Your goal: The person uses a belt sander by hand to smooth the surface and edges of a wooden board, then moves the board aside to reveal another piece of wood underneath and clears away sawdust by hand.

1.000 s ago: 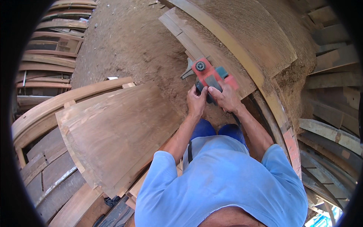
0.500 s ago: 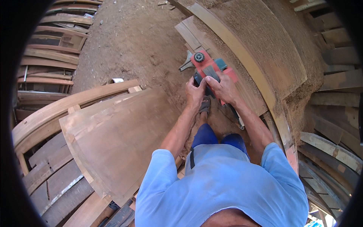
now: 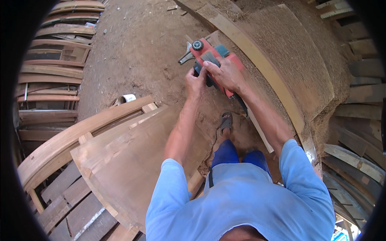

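A red and dark electric hand planer (image 3: 231, 56) with a round black knob and a grey metal side fence (image 3: 186, 55) is held out in front of me. My right hand (image 3: 226, 74) is wrapped over its rear handle, thumb pointing toward my left hand. My left hand (image 3: 196, 83) grips the near left side, its fingertips partly hidden behind the body. The planer lies over a wooden board beside a long, curved, pale wooden piece (image 3: 257, 56). Whether its sole touches the board cannot be seen. A dark cord (image 3: 242, 105) trails from its rear.
On my left, a broad flat panel (image 3: 136, 160) lies by a curved wooden frame (image 3: 80, 132). Stacked planks (image 3: 52, 76) line the far left; more boards (image 3: 362, 96) stand at right. Shavings cover a large panel (image 3: 293, 56). My sandalled foot (image 3: 226, 121) rests on the dirt.
The planer and both hands have moved away from me and slightly left. More of my foot and the ground now shows below them. Both hands keep their hold.
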A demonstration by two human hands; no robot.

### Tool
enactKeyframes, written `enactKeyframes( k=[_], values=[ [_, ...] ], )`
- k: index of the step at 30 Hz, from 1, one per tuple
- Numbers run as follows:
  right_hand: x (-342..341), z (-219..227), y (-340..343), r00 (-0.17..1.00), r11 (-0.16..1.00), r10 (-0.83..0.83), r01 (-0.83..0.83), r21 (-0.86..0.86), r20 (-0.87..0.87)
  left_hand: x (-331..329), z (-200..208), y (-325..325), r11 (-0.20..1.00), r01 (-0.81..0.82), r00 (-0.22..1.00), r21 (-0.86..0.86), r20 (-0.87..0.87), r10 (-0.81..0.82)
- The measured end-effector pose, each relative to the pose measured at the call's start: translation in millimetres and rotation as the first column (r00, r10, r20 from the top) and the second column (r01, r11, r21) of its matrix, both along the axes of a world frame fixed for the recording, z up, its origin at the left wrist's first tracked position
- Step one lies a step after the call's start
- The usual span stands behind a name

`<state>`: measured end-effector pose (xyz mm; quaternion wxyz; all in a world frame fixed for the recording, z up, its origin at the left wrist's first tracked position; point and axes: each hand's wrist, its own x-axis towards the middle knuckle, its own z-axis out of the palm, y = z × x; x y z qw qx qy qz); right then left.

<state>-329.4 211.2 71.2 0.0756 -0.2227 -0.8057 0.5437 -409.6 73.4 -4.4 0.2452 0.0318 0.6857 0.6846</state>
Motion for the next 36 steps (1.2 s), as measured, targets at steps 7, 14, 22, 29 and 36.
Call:
enactKeyframes(
  k=[7,14,22,29,36],
  values=[
    [-101,-22,24,0.924,0.853,0.271,-0.102,0.511,-0.268,-117,-12,13,0.989,0.097,0.995,0.111,0.009,-0.099],
    [-66,-3,-22,0.991,0.995,0.097,-0.098,-0.014,-0.090,-90,-29,-38,0.986,0.102,0.993,0.133,-0.081,-0.092],
    [94,-42,-118,0.983,0.918,0.151,-0.100,-0.384,0.105,109,-10,-142,0.963,0.076,0.991,-0.259,0.130,-0.043],
    [230,-73,-136,0.904,0.916,0.067,0.111,-0.385,0.422,171,-69,-158,0.902,0.277,0.953,-0.330,0.211,-0.216],
    [364,-103,-140,0.855,0.904,-0.157,0.325,-0.277,0.494,171,-45,-15,0.965,0.258,0.816,0.045,0.524,-0.243]
  ],
)
